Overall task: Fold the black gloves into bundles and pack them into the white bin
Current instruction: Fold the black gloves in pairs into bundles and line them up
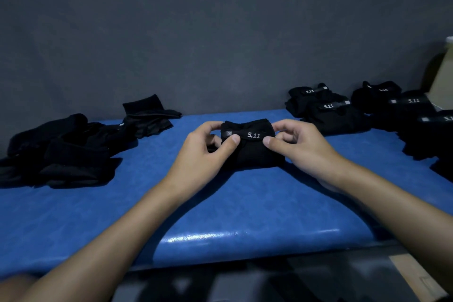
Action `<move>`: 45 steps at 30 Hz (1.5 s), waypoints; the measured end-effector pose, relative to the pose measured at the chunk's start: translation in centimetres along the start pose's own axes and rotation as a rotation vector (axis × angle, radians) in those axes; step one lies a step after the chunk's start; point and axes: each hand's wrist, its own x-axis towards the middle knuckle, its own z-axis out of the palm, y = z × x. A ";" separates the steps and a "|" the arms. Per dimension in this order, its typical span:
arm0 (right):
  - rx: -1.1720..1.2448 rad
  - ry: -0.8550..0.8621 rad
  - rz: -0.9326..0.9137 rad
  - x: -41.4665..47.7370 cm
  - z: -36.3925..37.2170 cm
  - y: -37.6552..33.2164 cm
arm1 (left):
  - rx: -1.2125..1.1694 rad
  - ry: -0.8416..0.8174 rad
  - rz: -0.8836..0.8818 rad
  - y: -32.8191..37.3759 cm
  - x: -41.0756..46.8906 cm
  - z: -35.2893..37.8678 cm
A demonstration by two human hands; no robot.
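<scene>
Blue table (245, 203): left hand (203, 152), right hand (301, 147), each grip clamped on glove bundle (250, 147).

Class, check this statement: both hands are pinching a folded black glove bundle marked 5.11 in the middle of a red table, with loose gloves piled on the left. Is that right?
Not quite: the table is blue, not red, as the head view shows. The rest holds: the left hand and right hand pinch the glove bundle marked 5.11 in the middle, and loose gloves lie piled on the left.
</scene>
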 end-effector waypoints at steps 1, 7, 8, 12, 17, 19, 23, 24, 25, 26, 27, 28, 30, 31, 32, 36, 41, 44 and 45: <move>-0.013 0.013 0.016 0.1 0.1 0.1 | 0.033 0.018 -0.003 -0.1 0.1 0.0; -0.073 0.085 0.052 0.9 0.9 0.8 | 0.101 0.084 -0.033 -0.6 0.8 0.0; -0.086 0.104 0.045 1.0 1.0 1.0 | 0.113 0.090 -0.038 -0.6 0.9 0.0; -0.152 0.160 0.004 1.3 1.1 1.3 | 0.199 0.101 -0.034 -0.9 0.9 -0.2; -0.257 0.123 -0.095 0.6 0.8 1.4 | 0.222 0.067 -0.011 -1.0 0.9 -0.3; -0.332 -0.002 -0.125 0.0 0.2 1.0 | 0.236 0.071 0.015 -1.0 0.8 -0.3; -0.490 -0.157 -0.165 -0.7 -0.4 1.0 | 0.280 0.055 0.030 -0.5 0.6 -0.3; -0.500 -0.147 -0.171 -0.7 -0.5 1.0 | 0.277 0.039 0.029 -0.4 0.5 -0.3; -0.491 -0.139 -0.170 -0.7 -0.7 1.0 | 0.272 0.014 0.028 -0.3 0.4 -0.4; -0.480 -0.138 -0.166 -0.7 -0.9 1.0 | 0.264 -0.021 0.030 -0.3 0.3 -0.5; -0.481 -0.138 -0.158 -0.8 -1.3 1.0 | 0.259 -0.066 0.035 -0.2 0.1 -0.6; -0.488 -0.136 -0.150 -1.0 -1.7 1.0 | 0.262 -0.109 0.043 -0.3 -0.1 -0.6; -0.493 -0.135 -0.134 -1.5 -2.7 1.2 | 0.290 -0.161 0.061 -0.3 -0.4 -0.5; -0.496 -0.130 -0.125 -1.9 -3.2 1.2 | 0.298 -0.174 0.069 -0.3 -0.4 -0.2; -0.504 -0.123 -0.119 -2.3 -3.8 1.3 | 0.300 -0.183 0.080 -0.2 -0.4 0.2; -0.554 -0.082 -0.104 -3.9 -6.7 1.8 | 0.314 -0.243 0.139 0.7 0.0 3.0; -0.628 -0.008 -0.028 -5.6 -10.5 2.5 | 0.332 -0.297 0.172 2.2 0.7 7.2; -0.691 0.050 -0.008 -6.5 -12.4 2.8 | 0.358 -0.298 0.179 3.0 1.2 9.9; -0.725 0.079 -0.011 -6.9 -12.8 2.8 | 0.363 -0.297 0.182 3.2 1.4 10.7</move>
